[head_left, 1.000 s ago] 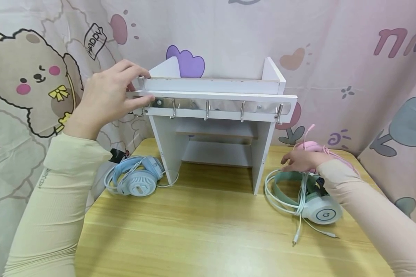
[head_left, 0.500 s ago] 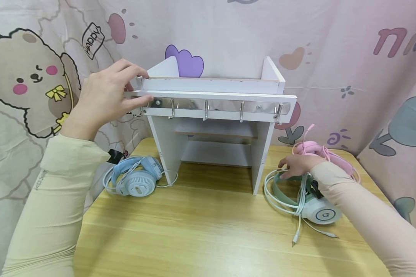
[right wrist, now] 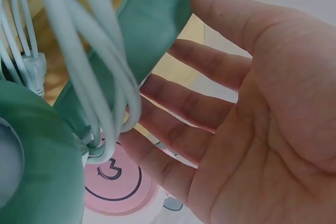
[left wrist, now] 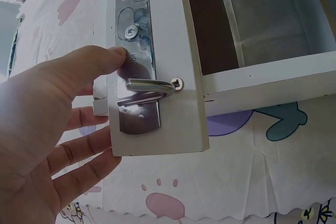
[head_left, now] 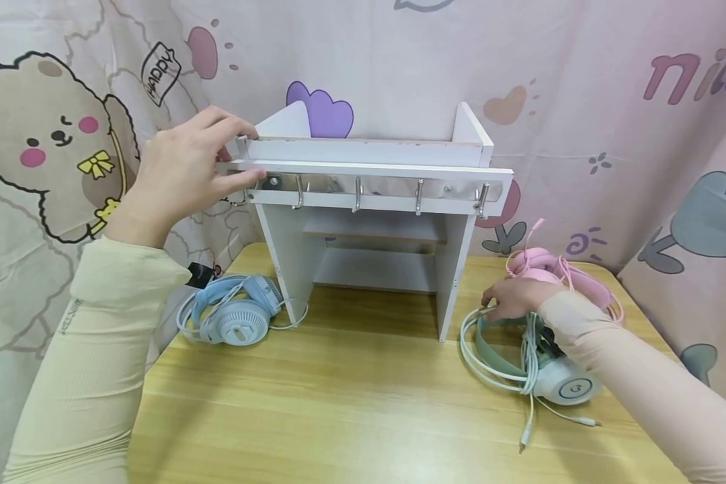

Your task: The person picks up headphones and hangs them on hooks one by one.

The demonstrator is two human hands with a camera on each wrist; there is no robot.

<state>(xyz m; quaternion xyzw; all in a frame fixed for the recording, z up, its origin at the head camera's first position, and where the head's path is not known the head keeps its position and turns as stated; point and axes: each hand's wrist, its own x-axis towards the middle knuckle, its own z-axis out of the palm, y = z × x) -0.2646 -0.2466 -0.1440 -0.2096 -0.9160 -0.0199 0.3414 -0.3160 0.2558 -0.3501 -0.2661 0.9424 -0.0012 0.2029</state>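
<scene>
My left hand (head_left: 181, 171) grips the left end of a white board with a metal hook rail (head_left: 393, 185) on a white shelf unit (head_left: 458, 269). In the left wrist view its thumb presses the metal plate (left wrist: 137, 69), while the fingers reach behind the board. At the right, my right hand (head_left: 517, 297) pinches the headband of green and white headphones (right wrist: 152, 30), thumb on one side and fingers on the other. A bundled white cable (head_left: 529, 353) hangs from them, its plugs on the table. Part of the headphones is hidden behind the hand and sleeve.
Pink headphones (head_left: 587, 286) lie just behind the green ones. Blue headphones (head_left: 242, 323) rest left of the shelf unit on the wooden table (head_left: 351, 410). A patterned curtain (head_left: 393, 60) hangs behind.
My right hand has moved down and slightly left onto the green headphones' headband. Their ear cup and cable have shifted slightly forward and right. The left hand keeps its grip.
</scene>
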